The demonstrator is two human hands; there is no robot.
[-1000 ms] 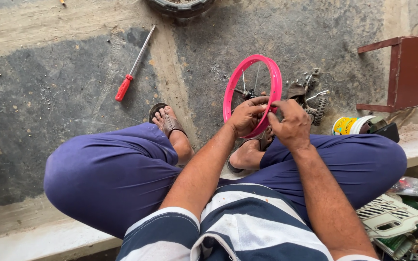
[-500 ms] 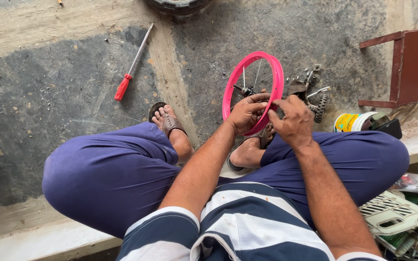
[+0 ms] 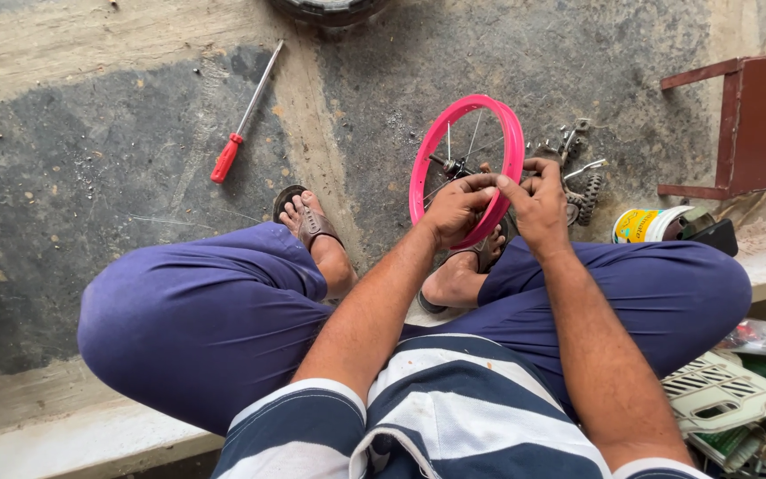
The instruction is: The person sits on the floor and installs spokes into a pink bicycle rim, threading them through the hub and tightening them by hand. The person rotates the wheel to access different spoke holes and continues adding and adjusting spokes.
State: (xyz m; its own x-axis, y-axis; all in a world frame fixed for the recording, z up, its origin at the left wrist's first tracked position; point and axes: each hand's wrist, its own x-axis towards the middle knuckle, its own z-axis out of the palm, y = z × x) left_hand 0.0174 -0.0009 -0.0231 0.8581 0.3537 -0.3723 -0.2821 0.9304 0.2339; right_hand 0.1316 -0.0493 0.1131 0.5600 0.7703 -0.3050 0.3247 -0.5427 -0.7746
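Sitting on a low concrete ledge (image 3: 64, 439) here, knees apart, with a small pink bike wheel (image 3: 465, 168) stood upright on the floor between the sandalled feet. Left hand (image 3: 456, 208) has its fingers wrapped round the near rim, gripping it. Right hand (image 3: 538, 202) sits just beside it, fingers pinched in toward the rim, though I can't tell what they're on. A red-handled screwdriver (image 3: 243, 120) lies well off to the left, and some metal bike parts (image 3: 578, 173) are just behind the wheel.
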